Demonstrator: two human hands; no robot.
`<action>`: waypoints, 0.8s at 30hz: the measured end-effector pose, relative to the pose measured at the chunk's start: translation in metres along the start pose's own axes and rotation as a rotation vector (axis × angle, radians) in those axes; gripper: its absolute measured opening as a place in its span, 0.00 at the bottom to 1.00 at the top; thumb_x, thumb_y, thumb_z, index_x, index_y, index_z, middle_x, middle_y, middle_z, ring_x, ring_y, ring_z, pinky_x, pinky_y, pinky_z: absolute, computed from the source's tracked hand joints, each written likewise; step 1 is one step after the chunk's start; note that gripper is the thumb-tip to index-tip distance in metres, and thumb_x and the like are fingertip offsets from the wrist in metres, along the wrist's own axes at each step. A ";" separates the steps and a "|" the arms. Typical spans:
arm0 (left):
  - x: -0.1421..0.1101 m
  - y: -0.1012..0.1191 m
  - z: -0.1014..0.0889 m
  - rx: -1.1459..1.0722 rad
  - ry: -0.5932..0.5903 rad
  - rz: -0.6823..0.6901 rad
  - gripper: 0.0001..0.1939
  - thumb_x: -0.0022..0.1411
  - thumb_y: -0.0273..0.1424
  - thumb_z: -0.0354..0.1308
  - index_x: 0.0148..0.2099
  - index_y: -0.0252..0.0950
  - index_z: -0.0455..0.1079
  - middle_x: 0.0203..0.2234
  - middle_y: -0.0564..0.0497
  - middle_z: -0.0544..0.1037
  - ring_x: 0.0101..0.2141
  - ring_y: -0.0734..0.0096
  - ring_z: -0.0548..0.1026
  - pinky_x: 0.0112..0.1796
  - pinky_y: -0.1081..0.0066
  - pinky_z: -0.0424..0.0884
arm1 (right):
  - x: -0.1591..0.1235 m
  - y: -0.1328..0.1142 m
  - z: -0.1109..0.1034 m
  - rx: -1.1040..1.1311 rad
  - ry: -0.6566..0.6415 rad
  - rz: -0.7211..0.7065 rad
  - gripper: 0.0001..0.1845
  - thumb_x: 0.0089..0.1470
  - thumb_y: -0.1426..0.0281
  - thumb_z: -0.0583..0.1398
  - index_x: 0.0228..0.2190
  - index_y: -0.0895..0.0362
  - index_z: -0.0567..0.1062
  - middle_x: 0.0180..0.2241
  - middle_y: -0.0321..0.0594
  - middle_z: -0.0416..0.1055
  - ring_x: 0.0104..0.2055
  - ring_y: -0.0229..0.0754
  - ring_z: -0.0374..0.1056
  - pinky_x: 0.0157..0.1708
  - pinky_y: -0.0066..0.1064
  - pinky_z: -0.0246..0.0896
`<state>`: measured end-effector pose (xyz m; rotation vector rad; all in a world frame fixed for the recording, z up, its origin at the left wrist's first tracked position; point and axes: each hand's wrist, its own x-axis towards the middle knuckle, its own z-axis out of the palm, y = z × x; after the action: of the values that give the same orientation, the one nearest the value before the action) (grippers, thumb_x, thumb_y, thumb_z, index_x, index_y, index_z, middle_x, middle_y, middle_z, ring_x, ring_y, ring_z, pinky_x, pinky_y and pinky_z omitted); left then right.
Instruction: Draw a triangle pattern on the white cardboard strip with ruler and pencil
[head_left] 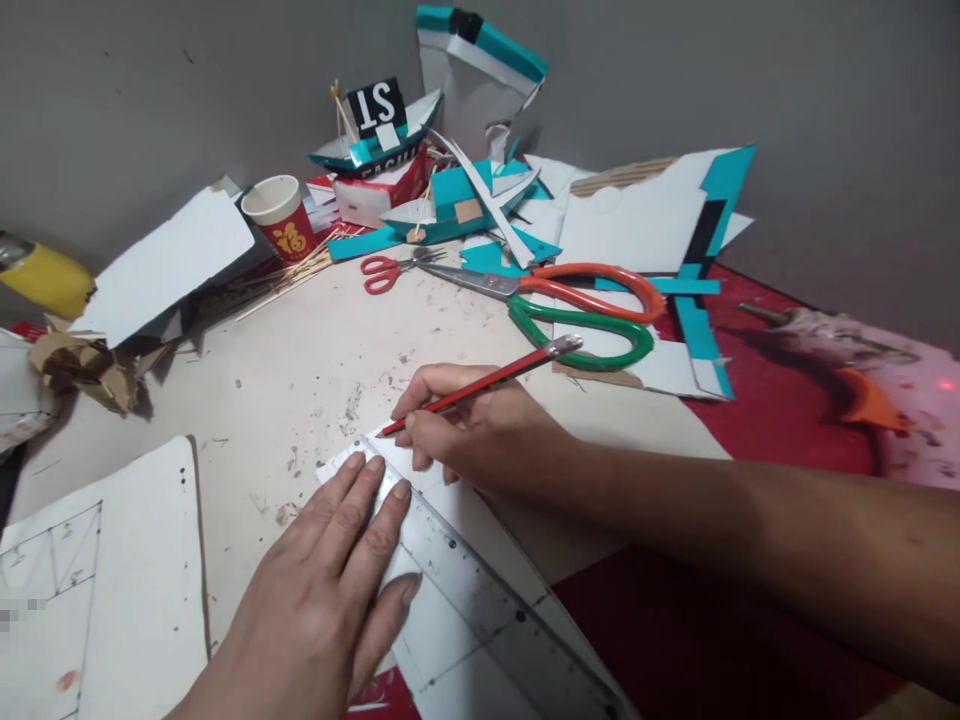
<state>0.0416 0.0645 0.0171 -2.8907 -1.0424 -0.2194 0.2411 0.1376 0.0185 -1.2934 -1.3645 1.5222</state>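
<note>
Standing by the table [259,360], I note the right hand [476,420] closed in a writing grip on the red pencil [499,378], its point down at the far end of the ruler [484,575], beside the edge; cannot tell whether the lead touches. The left hand [322,570] grips nothing: fingers spread, laid flat over the ruler. Beneath lies the white sheet [442,650], already bearing ruled lines and dots, between the person's arms. Judgement on technique: pressure should go straight down, shared between both faces, so ruler and sheet cannot slip apart. The fingers sit near the far end; the near part may pivot, so a wider spread would likely serve better. Fingertips ought to stay behind the edge, the pencil at one constant slant, the stroke light. Scissors [585,312] lie well clear of the right hand, beyond it; a marked card [142,590] lies left.
</note>
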 end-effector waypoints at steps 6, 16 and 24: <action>0.001 -0.002 0.001 -0.010 0.009 -0.004 0.26 0.68 0.33 0.54 0.64 0.27 0.61 0.62 0.33 0.66 0.63 0.47 0.62 0.53 0.50 0.74 | 0.002 0.007 0.001 -0.155 0.002 -0.144 0.03 0.47 0.73 0.57 0.26 0.56 0.72 0.25 0.34 0.74 0.27 0.36 0.68 0.28 0.28 0.61; 0.002 -0.004 -0.001 0.004 0.019 0.000 0.26 0.68 0.35 0.54 0.64 0.29 0.62 0.60 0.34 0.68 0.61 0.47 0.66 0.50 0.51 0.76 | 0.002 0.009 0.001 -0.255 -0.026 -0.207 0.04 0.50 0.71 0.56 0.27 0.56 0.71 0.25 0.33 0.72 0.28 0.36 0.66 0.29 0.30 0.58; 0.001 -0.004 0.000 0.005 0.015 0.004 0.26 0.68 0.35 0.54 0.64 0.28 0.62 0.60 0.34 0.68 0.61 0.47 0.65 0.49 0.50 0.77 | 0.003 0.009 0.002 -0.270 -0.033 -0.236 0.03 0.51 0.72 0.56 0.27 0.56 0.70 0.24 0.32 0.70 0.28 0.35 0.64 0.31 0.30 0.57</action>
<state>0.0397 0.0687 0.0177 -2.8821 -1.0338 -0.2369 0.2392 0.1386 0.0094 -1.2174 -1.7246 1.2359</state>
